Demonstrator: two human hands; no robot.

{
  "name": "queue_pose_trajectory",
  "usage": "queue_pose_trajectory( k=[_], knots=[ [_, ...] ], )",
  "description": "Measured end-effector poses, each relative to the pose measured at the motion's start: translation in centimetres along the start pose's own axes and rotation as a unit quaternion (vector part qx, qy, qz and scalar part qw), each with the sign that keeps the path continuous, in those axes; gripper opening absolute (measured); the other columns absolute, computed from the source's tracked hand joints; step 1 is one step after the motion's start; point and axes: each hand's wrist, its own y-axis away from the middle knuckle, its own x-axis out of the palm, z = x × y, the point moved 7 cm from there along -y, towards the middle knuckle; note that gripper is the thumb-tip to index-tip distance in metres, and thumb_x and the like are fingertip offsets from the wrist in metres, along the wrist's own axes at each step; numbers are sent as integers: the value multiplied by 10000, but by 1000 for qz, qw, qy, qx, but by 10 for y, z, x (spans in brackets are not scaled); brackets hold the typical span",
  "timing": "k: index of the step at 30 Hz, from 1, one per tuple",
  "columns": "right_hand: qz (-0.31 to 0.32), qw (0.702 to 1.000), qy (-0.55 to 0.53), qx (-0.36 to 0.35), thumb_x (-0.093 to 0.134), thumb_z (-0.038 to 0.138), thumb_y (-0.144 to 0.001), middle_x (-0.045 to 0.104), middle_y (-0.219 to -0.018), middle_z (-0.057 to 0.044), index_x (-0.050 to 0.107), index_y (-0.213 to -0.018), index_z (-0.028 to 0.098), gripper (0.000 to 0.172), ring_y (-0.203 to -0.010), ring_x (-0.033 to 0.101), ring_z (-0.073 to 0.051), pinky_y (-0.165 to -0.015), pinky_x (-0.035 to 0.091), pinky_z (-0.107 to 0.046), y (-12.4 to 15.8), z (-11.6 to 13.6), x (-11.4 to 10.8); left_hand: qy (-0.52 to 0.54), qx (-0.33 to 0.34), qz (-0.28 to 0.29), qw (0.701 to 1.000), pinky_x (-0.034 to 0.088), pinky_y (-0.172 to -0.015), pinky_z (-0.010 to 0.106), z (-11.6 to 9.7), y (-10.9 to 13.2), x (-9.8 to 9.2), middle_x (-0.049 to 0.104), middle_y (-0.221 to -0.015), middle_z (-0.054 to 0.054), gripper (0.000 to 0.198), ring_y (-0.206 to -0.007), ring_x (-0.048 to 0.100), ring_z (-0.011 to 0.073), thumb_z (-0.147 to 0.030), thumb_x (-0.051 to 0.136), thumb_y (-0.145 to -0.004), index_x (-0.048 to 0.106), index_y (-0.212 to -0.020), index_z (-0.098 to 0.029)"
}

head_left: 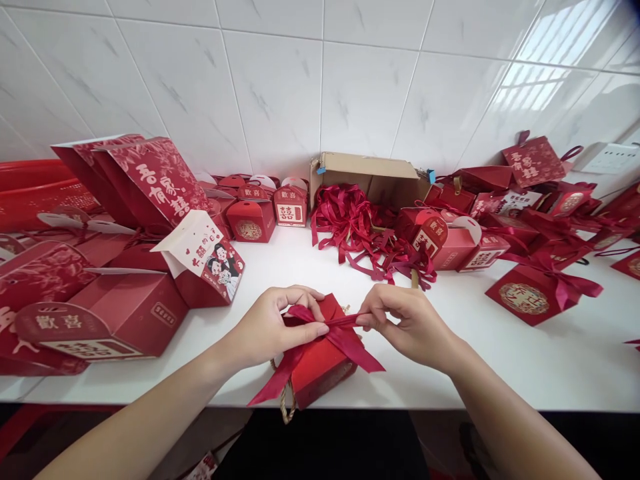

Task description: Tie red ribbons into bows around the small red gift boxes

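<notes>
- One red box [325, 381]: on the table [430, 383] before me, near the front edge.
- One ribbon [356, 350]: across the box top, two tails loose.
- My left hand [293, 320]: thumb and fingers pinched on the ribbon.
- My right hand [407, 323]: fingertips closed on a taut ribbon strand.
- Handling, my judgement: pull evenly, crossing centred, tails untwisted, box uncrushed.

Tiled wall [280, 93] and crowded table [417, 387] suggest a workroom.
</notes>
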Motion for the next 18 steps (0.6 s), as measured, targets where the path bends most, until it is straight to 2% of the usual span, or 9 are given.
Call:
queue_pose_trajectory(
  k=[3,5,8,12,13,15,18],
  knots=[
    [-6,1000,-12,19,570,149,-851,590,-690,6,319,-623,205,344,-650,580,-108,-581,430,-215,2,-4,-2,9,6,-7,1000,422,-959,342,0,0,-1,701,-987,57,148,-1116,584,246,-293,724,-714,630,-691,-182],
    [0,999,-17,41,569,149,-853,595,-710,5,407,-669,202,251,-668,580,-111,-581,432,-212,2,-7,-2,22,17,2,1000,432,-945,325,-2,0,-1,703,-953,49,150,-1111,587,240,-287,731,-712,623,-723,-183],
    [30,998,-10,58,571,165,-860,626,-781,-5,556,-846,199,40,-693,578,-108,-605,442,-212,2,-9,1,44,41,19,998,435,-941,322,-5,1,-1,700,-928,42,121,-1095,593,225,-284,689,-761,620,-770,-185],
    [48,995,-4,83,600,246,-861,645,-864,-22,579,-1068,195,214,-723,579,-112,-644,449,-223,1,-12,5,59,30,6,998,458,-902,326,-2,2,-1,701,-906,42,140,-1051,613,216,-286,632,-814,597,-726,-182],
    [53,994,3,94,607,283,-860,643,-847,-21,589,-1045,190,207,-713,574,-113,-641,445,-225,1,-13,6,56,22,1,998,458,-903,326,-1,3,0,703,-898,40,148,-1061,611,219,-284,642,-806,591,-711,-183],
    [82,991,21,107,598,353,-865,621,-770,-9,609,-868,179,174,-668,546,-108,-613,421,-226,1,-15,11,47,15,-6,999,451,-915,326,0,3,1,707,-872,32,149,-1087,601,223,-276,673,-781,592,-693,-187],
    [126,986,39,103,558,383,-887,539,-640,19,520,-651,172,319,-589,470,-92,-560,363,-220,2,-16,17,31,15,-14,999,444,-929,325,0,5,1,708,-843,20,129,-1092,600,222,-257,705,-749,609,-692,-193]
  ],
)
